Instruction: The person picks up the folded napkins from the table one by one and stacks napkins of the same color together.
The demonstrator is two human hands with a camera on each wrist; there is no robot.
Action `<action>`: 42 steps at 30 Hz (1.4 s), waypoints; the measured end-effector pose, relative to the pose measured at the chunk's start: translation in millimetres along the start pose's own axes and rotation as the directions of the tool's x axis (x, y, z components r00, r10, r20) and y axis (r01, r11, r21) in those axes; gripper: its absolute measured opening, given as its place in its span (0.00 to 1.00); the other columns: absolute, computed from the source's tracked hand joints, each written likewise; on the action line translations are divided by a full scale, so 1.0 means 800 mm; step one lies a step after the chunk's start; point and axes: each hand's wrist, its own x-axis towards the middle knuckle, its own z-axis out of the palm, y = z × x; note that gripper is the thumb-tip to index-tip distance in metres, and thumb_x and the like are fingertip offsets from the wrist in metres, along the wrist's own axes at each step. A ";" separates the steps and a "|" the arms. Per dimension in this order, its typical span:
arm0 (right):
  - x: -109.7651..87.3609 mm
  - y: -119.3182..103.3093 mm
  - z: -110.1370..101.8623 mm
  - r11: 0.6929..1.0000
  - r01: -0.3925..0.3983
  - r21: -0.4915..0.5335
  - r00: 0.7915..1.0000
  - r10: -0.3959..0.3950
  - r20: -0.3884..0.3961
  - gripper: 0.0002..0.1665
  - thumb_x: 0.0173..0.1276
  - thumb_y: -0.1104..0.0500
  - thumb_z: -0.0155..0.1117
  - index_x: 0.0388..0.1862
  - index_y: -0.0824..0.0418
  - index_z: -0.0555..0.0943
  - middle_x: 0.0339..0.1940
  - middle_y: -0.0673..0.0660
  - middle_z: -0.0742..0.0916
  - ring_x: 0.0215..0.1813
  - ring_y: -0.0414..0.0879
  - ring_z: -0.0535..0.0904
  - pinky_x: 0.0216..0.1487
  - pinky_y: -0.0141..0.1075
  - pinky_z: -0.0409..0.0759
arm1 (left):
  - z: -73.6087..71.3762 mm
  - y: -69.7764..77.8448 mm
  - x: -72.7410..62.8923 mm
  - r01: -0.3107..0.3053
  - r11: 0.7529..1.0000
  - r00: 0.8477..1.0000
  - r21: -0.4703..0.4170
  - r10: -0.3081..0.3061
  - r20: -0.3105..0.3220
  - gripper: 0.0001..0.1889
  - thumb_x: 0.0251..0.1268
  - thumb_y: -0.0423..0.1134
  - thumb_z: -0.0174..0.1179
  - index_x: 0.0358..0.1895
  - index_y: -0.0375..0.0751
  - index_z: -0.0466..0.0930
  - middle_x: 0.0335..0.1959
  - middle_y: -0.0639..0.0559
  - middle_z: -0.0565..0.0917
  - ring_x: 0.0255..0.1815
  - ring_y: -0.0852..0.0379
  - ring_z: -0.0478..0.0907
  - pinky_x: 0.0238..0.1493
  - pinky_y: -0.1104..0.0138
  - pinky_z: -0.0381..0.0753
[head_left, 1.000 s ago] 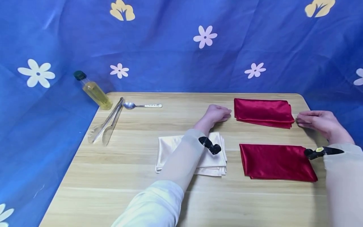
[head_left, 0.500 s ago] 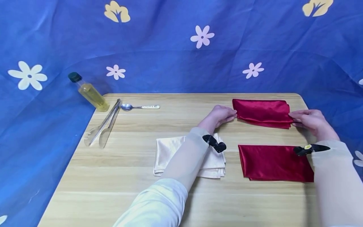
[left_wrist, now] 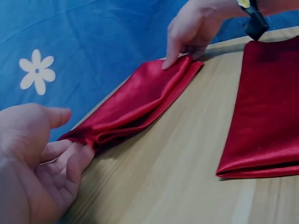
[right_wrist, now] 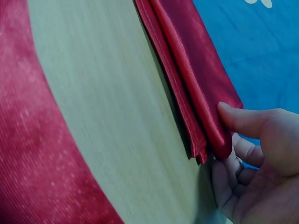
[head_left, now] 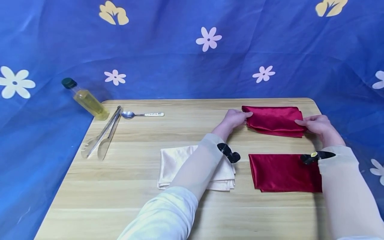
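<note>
A folded red satin cloth (head_left: 273, 120) lies near the back right of the table. My left hand (head_left: 235, 119) is at its left end; in the left wrist view the fingers (left_wrist: 77, 156) reach under the edge while the thumb (left_wrist: 60, 116) stands up apart from the fabric. At the opposite end my right hand (head_left: 319, 126) pinches the cloth, thumb (right_wrist: 231, 112) on top and fingers underneath. A second folded red cloth (head_left: 282, 173) lies closer to me, partly hidden by the right wrist's camera mount. My left forearm crosses over a folded white cloth (head_left: 177, 163).
On the left of the wooden table (head_left: 126, 206) lie metal tongs (head_left: 105, 133) and a spoon (head_left: 141, 114) with a patterned handle. A green-capped bottle (head_left: 90, 103) of yellow liquid stands at the back left corner. A blue flowered curtain (head_left: 168, 66) hangs behind.
Both hands have moved in to the ends of the far red cloth. The right thumb has come onto its top, and the left fingers have gone under its edge. The head view has shifted slightly.
</note>
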 end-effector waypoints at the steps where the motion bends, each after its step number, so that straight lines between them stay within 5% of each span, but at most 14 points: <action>1: -0.002 -0.002 0.000 1.000 0.007 -0.003 1.000 -0.007 -0.004 0.45 0.71 0.32 0.69 0.65 0.70 0.79 0.60 0.65 0.76 0.59 0.58 0.71 0.57 0.45 0.74 | 0.002 0.000 0.000 -0.014 0.999 1.000 0.048 0.015 -0.022 0.14 0.67 0.47 0.75 0.42 0.39 0.90 0.34 0.54 0.87 0.36 0.58 0.81 0.35 0.72 0.77; 6: -0.008 -0.010 -0.003 0.998 0.056 0.018 0.998 -0.057 0.037 0.34 0.74 0.37 0.69 0.58 0.66 0.81 0.41 0.48 0.83 0.46 0.44 0.77 0.44 0.32 0.78 | 0.007 -0.005 0.001 -0.019 0.980 0.994 0.197 0.040 -0.104 0.15 0.64 0.50 0.77 0.47 0.44 0.91 0.46 0.57 0.87 0.48 0.59 0.80 0.49 0.69 0.82; 10: -0.012 -0.020 -0.005 0.988 0.043 0.149 0.993 -0.059 0.104 0.20 0.77 0.44 0.69 0.50 0.59 0.82 0.31 0.40 0.86 0.36 0.33 0.84 0.40 0.29 0.86 | 0.003 -0.009 0.002 -0.040 0.966 0.991 0.257 0.071 -0.111 0.16 0.65 0.48 0.77 0.50 0.44 0.91 0.48 0.54 0.89 0.54 0.56 0.82 0.53 0.70 0.82; 16: -0.009 -0.024 -0.006 0.987 0.016 0.160 0.986 -0.042 0.159 0.24 0.78 0.45 0.68 0.54 0.65 0.81 0.30 0.41 0.87 0.35 0.33 0.86 0.39 0.24 0.85 | -0.001 -0.015 0.002 -0.069 0.976 0.994 0.205 0.085 -0.074 0.14 0.67 0.43 0.76 0.50 0.41 0.90 0.47 0.53 0.91 0.53 0.57 0.85 0.53 0.71 0.82; 22: -0.004 -0.025 -0.004 0.977 -0.017 0.214 0.966 -0.039 0.256 0.13 0.77 0.43 0.69 0.38 0.50 0.86 0.31 0.41 0.89 0.37 0.34 0.85 0.42 0.26 0.85 | 0.001 -0.019 0.000 -0.081 0.982 0.994 0.171 0.094 -0.064 0.13 0.67 0.41 0.76 0.50 0.39 0.90 0.41 0.51 0.92 0.48 0.58 0.87 0.52 0.71 0.83; 29: -0.005 -0.022 -0.006 0.952 -0.027 0.306 0.954 -0.067 0.291 0.22 0.77 0.43 0.69 0.57 0.55 0.79 0.38 0.40 0.88 0.42 0.35 0.85 0.45 0.27 0.86 | 0.005 -0.022 -0.006 -0.088 0.988 0.994 0.130 0.095 -0.047 0.14 0.67 0.38 0.76 0.51 0.37 0.89 0.42 0.49 0.92 0.48 0.56 0.87 0.52 0.70 0.83; 35: -0.007 -0.025 -0.002 0.915 -0.007 0.404 0.953 -0.116 0.280 0.14 0.78 0.47 0.69 0.53 0.51 0.79 0.38 0.42 0.89 0.41 0.36 0.87 0.44 0.29 0.87 | 0.003 -0.024 -0.007 -0.106 0.989 0.993 0.106 0.111 -0.046 0.14 0.68 0.37 0.75 0.53 0.35 0.88 0.44 0.47 0.91 0.50 0.54 0.87 0.54 0.70 0.83; 42: -0.009 -0.027 -0.004 0.885 0.022 0.466 0.967 -0.138 0.217 0.27 0.76 0.55 0.72 0.65 0.59 0.69 0.38 0.40 0.89 0.41 0.34 0.87 0.44 0.28 0.88 | 0.001 -0.019 -0.010 -0.091 0.989 0.995 0.115 0.096 -0.041 0.15 0.69 0.37 0.74 0.54 0.35 0.87 0.46 0.46 0.91 0.52 0.53 0.86 0.56 0.69 0.83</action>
